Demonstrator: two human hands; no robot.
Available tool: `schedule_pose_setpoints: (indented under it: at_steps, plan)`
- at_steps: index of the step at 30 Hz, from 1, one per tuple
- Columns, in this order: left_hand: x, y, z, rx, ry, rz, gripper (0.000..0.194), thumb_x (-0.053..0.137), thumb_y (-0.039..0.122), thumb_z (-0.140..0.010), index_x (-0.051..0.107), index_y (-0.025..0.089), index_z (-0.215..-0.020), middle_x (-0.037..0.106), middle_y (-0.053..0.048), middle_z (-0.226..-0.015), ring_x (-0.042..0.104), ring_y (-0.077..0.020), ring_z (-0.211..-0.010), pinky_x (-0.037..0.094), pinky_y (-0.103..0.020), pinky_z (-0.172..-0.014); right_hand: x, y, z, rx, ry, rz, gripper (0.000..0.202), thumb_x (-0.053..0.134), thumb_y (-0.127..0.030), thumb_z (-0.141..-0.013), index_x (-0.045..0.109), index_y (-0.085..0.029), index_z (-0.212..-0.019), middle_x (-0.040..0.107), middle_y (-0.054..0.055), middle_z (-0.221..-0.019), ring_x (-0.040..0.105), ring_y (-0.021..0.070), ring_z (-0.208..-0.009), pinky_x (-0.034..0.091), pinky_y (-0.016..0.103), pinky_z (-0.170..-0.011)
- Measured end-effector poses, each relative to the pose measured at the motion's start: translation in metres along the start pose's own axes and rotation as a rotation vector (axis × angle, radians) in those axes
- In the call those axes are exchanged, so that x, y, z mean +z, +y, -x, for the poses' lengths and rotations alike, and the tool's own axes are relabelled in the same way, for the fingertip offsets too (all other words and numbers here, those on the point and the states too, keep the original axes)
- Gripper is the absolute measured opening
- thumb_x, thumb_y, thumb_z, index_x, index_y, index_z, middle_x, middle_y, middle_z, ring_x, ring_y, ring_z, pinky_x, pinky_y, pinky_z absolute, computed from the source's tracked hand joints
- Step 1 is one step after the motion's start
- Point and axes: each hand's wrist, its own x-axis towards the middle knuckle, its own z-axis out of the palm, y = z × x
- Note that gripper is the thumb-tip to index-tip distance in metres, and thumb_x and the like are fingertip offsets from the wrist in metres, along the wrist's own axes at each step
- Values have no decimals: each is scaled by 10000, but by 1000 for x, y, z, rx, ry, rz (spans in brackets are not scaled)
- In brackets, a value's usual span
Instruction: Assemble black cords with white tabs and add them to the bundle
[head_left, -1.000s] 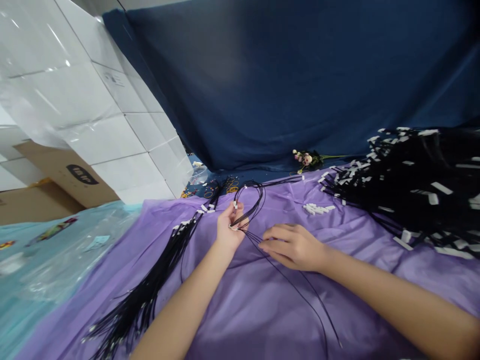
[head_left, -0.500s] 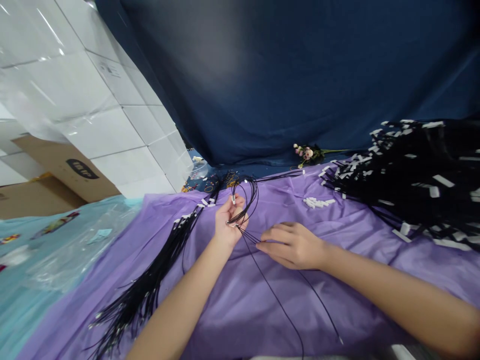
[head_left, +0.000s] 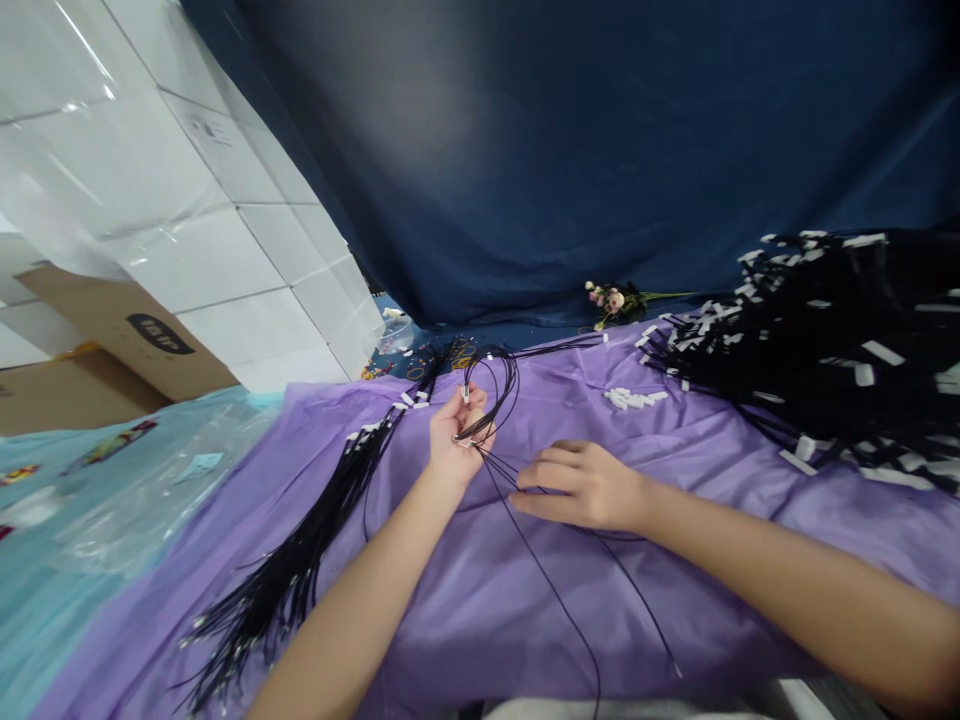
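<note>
Near the middle, my left hand (head_left: 459, 440) is closed on a looped bunch of black cords (head_left: 507, 392), palm up, with a small white tag (head_left: 466, 394) at its fingertips. Cord ends trail from that palm down and to the right across the purple cloth (head_left: 480, 610). My right hand (head_left: 574, 486) lies over these trailing cords, fingers bent; whether it pinches any of them is hard to make out. To the left rests a long bundle of black cords (head_left: 322, 540) with white tags at its upper end.
A large heap of black cords with white tags (head_left: 810, 370) fills the right side. Small white pieces (head_left: 634, 399) and flowers (head_left: 616, 302) lie beyond my right hand. White boxes (head_left: 225, 250), a cardboard box (head_left: 112, 340) and a plastic bag (head_left: 150, 500) are left.
My right hand's fingers have shifted slightly and spread a little beside the trailing cords. My left hand keeps its hold on the looped cords. The view has moved slightly.
</note>
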Motion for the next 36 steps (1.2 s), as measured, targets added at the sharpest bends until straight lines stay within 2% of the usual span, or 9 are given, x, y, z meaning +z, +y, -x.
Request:
schedule_pose_setpoints:
  at_steps: [3,7,14,17,23,27,31,34,36]
  plan:
    - [-2,0,-1,-4,21,11,214,379,242,-917,524,143,-793,468,47,-571,183,-4,-277,232,-147,-285,4,-1,1,101,51,-124,142,521,-165,-888,629,-182,-980,654,38,-917,589,111,-780,478,242,-681]
    - [-7,-1,-4,12,1,30,228,370,227,-916,527,140,-775,464,41,-544,215,-14,-279,243,-154,-291,7,-1,-1,428,196,-467,151,537,-206,-885,646,-175,-985,644,59,-910,596,104,-788,489,212,-699]
    - [-10,-2,-6,-14,-30,29,246,355,217,-919,537,131,-777,481,27,-563,223,-12,-292,231,-149,-287,13,4,-6,1068,395,-997,205,619,-358,-808,683,-174,-874,598,6,-667,515,83,-514,435,196,-452]
    - [-9,-2,-5,-16,-27,35,259,346,217,-922,533,130,-766,472,29,-555,223,-15,-290,225,-153,-286,13,14,-6,1271,613,-1196,260,684,-411,-734,660,-168,-826,568,-14,-631,486,79,-473,429,202,-411]
    - [-6,-2,-5,-9,49,40,203,399,210,-900,533,124,-774,479,35,-563,231,-10,-285,215,-157,-296,-2,50,4,1363,1104,-1287,295,750,-416,-665,611,-204,-814,550,-37,-734,481,50,-518,430,175,-436]
    - [-10,-5,-9,53,116,19,150,470,190,-854,508,136,-720,494,34,-567,247,-13,-289,221,-172,-310,-9,70,12,1278,1281,-1232,292,717,-454,-698,592,-225,-827,565,-40,-734,574,84,-657,523,230,-647]
    - [-14,-8,-14,125,188,-56,125,530,213,-808,478,150,-714,479,52,-577,266,-11,-298,210,-164,-316,-16,69,11,1264,1139,-1310,322,688,-506,-703,604,-238,-860,496,-78,-588,430,42,-428,442,191,-464]
    - [-18,-13,-18,162,176,-234,147,597,250,-753,473,173,-736,471,76,-591,265,-16,-289,188,-169,-303,-19,58,7,1246,783,-1329,304,711,-458,-681,646,-210,-844,463,-86,-511,264,18,-337,283,184,-351]
    - [-19,-17,-20,191,136,-374,199,652,277,-708,479,186,-741,455,91,-589,278,-15,-286,190,-169,-304,-15,49,5,1196,554,-1200,279,712,-421,-684,671,-181,-819,509,-56,-506,325,35,-360,268,190,-362]
